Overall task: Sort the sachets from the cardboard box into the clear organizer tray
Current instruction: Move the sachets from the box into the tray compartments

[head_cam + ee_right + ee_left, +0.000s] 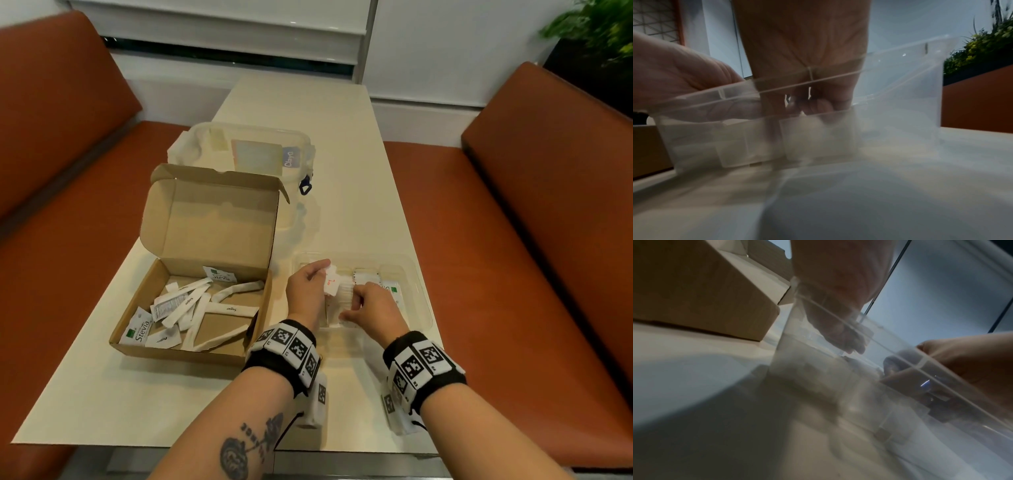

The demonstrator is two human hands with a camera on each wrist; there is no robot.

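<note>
Reaching into the clear organizer tray (423,291) at 3 o'clock of the cardboard box (191,315), your left hand (306,291) pinches a white sachet with red print (330,282) over the tray's left compartments; your right hand (375,308) sits just beside it, fingers curled down among the packets, though whether they grip one you cannot tell; loose sachets (191,308) lie in the box; a lidded plastic container (253,154) stands at 12 o'clock.

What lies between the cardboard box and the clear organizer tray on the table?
In the head view, only a bare strip of table separates the cardboard box from the clear organizer tray; the left hand reaches over it.
</note>
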